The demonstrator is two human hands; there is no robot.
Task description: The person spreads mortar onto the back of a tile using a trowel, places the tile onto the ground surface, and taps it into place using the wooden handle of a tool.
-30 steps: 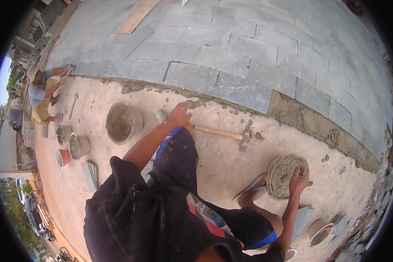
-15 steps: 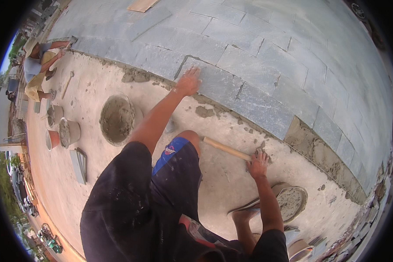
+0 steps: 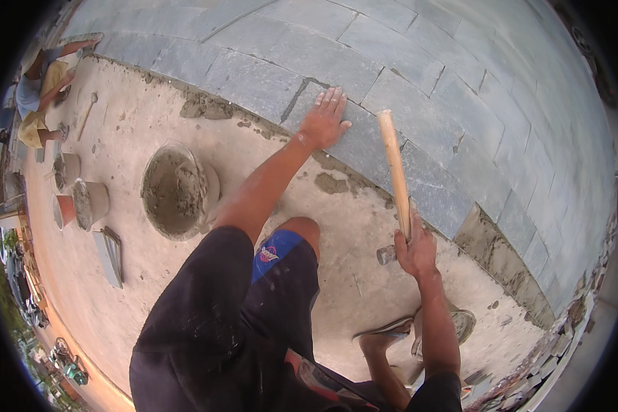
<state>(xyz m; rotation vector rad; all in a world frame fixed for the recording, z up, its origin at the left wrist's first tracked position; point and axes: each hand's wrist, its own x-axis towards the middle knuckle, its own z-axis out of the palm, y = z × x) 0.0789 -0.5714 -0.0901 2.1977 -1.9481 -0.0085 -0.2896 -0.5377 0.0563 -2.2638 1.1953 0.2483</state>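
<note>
L hand [image 3: 326, 125] flat, fingers slightly spread, on grey slab [image 3: 364, 147]; R hand [image 3: 417, 248] wrapped round hammer [image 3: 394, 165] near its head, by slab's R end. Step: prob. steadying slab, readying hammer; next move likely needs regrip farther along handle.

My left hand [image 3: 325, 125] rested, fingers spread, on a grey tile [image 3: 365, 143] at the edge of the paving [image 3: 453, 75], while my right hand [image 3: 417, 248] gripped a hammer [image 3: 395, 168] near its head, the handle pointing away from me. A bucket [image 3: 213, 191] of cement [image 3: 185, 187] stood to my left; farther off, another person [image 3: 29, 95] crouched.
</note>
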